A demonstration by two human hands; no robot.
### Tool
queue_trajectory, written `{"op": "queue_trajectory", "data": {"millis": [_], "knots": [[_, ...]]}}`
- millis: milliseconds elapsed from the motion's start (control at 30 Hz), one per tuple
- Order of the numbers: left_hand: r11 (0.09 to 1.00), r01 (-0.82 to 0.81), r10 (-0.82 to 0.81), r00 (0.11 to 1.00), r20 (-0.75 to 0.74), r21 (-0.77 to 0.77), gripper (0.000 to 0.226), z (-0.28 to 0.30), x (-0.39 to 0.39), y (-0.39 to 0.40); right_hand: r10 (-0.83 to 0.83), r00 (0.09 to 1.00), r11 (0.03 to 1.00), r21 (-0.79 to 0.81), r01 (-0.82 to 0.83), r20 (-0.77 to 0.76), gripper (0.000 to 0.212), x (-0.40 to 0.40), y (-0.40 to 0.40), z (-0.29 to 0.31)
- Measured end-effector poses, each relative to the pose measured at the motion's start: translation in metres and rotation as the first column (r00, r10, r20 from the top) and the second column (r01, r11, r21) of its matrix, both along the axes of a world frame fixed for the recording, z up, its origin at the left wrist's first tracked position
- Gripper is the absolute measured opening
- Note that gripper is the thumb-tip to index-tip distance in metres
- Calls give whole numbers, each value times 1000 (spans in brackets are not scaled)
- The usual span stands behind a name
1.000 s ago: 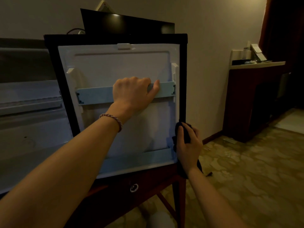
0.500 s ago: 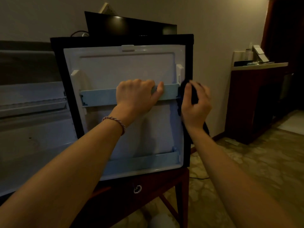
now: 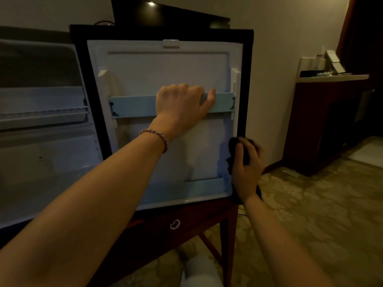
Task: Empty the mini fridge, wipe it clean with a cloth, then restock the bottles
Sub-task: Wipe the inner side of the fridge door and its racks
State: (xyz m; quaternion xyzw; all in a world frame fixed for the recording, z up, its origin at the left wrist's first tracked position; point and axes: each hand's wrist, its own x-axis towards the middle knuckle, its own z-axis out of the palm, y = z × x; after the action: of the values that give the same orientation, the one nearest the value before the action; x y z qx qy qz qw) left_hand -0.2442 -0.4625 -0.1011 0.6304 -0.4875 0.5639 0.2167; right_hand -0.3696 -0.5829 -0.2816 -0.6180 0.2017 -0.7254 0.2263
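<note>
One open fridge door (image 3: 165, 75) carries two pale blue rails (image 3: 132, 105), the upper under the left fingers (image 3: 186, 90). Two hands (image 3: 182, 108) show, and one dark cloth (image 3: 232, 158) lies under the right fingers (image 3: 240, 154).

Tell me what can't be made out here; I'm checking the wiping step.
Head view:
- Left hand fingertips: curled behind the upper door rail.
- Dark cloth: mostly covered by the right hand.
- Fridge interior: cut off by the left edge.
- Items on the side counter: too small and dim.
</note>
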Motion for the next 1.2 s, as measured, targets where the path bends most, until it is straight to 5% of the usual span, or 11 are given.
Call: {"op": "queue_trajectory", "data": {"millis": [133, 400, 700, 867, 1200], "knots": [[1000, -4, 4, 1000, -18, 12, 53, 0, 0, -1, 0, 997, 990, 142, 11, -78, 44, -7, 15, -56], [1000, 13, -13, 1000, -23, -25, 55, -1, 2, -4, -68, 985, 989, 120, 87, -158, 41, -8, 20, -83], [1000, 10, -10, 1000, -12, 6, 54, -2, 1, 1, -215, 977, 942, -263, 207, -1, 37, -2, -12, 53], [999, 35, -35, 999, 18, -18, 54, -2, 1, 3, -261, 954, 921, -257, 291, 144, 38, 6, -14, 113], [964, 175, -182, 983, 16, 199, 36, 7, 15, 15, -119, 986, 992, 20, 122, -117, 39, -2, 4, -12]]}}
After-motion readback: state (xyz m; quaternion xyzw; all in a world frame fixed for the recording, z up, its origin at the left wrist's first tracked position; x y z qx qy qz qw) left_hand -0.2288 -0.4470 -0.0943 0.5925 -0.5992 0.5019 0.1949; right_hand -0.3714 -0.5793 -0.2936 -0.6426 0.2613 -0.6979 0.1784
